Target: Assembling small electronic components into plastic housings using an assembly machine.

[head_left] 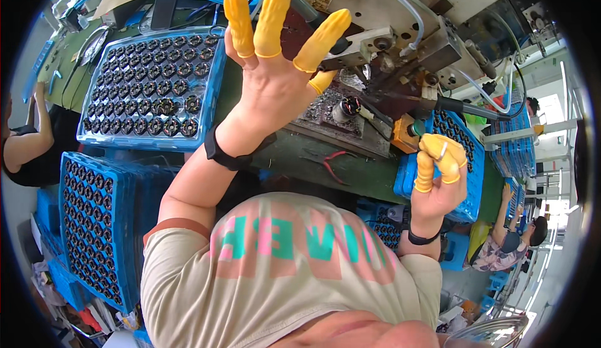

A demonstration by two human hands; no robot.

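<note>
My left hand (275, 82) is raised in front of the machine, its fingers spread and stretched out. Yellow finger cots cover its fingertips, and nothing shows in its grasp. To the right of it, a small cylindrical part (345, 110) stands on the machine's metal base plate (338, 127). My right hand (441, 176), also in yellow finger cots, has its fingers curled together beside a green push button (416, 128) on an orange box (402, 136). A small pale strip (444, 151) shows at its fingers; whether it is held cannot be made out.
A blue tray (220, 91) of round dark parts lies left on the green table (300, 160), above stacked trays (128, 223). Another blue tray (472, 191) lies right. A red wire (332, 165) rests near the table edge. Other people (28, 135) sit at both sides.
</note>
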